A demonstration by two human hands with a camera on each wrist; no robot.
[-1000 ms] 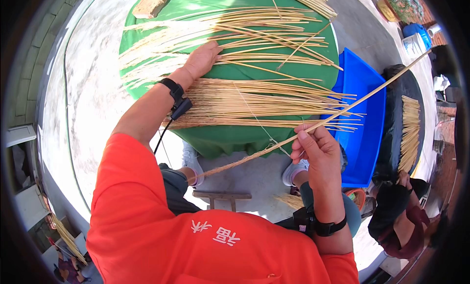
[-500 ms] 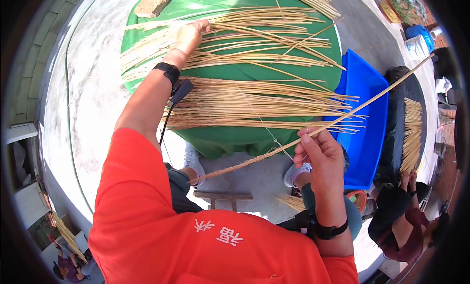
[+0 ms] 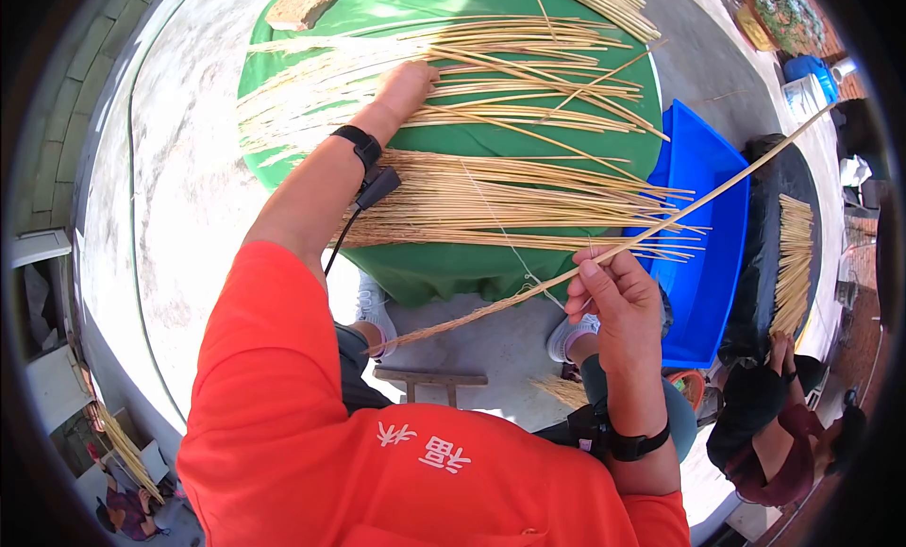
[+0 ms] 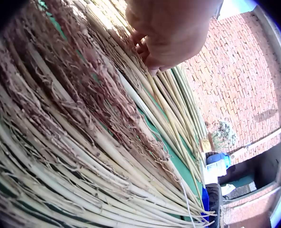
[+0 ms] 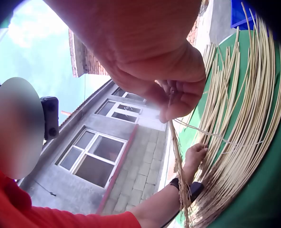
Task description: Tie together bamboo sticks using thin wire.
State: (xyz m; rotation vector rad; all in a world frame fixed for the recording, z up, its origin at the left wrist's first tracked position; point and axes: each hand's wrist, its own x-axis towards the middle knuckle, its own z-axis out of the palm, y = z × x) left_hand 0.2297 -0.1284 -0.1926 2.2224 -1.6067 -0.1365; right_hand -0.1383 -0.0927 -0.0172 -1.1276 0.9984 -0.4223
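Note:
In the head view my right hand (image 3: 618,287) pinches one long straw stalk (image 3: 736,174) between thumb and fingers. Its thick end points up to the right and its feathery seed head hangs toward my legs. A thin white string (image 3: 500,228) runs from beside this hand across the laid stalks. My left hand (image 3: 406,89) reaches over the table, fingers curled down among loose stalks (image 3: 510,64) with feathery heads. In the left wrist view its fingertips (image 4: 152,72) are right at the stalks; I cannot tell whether they grip one. Nearer me lies a dense row of stalks (image 3: 528,193).
The round table has a green cloth (image 3: 425,269); a brick (image 3: 300,6) sits at its far left. A blue bin (image 3: 698,292) stands on the right. Beyond it a person (image 3: 779,434) handles a straw bundle (image 3: 795,264). A small wooden stool (image 3: 429,377) stands between my feet.
My left hand first moved farther up over the loose stalks, then came back toward me and to the right. The right hand keeps holding its stalk in nearly the same place.

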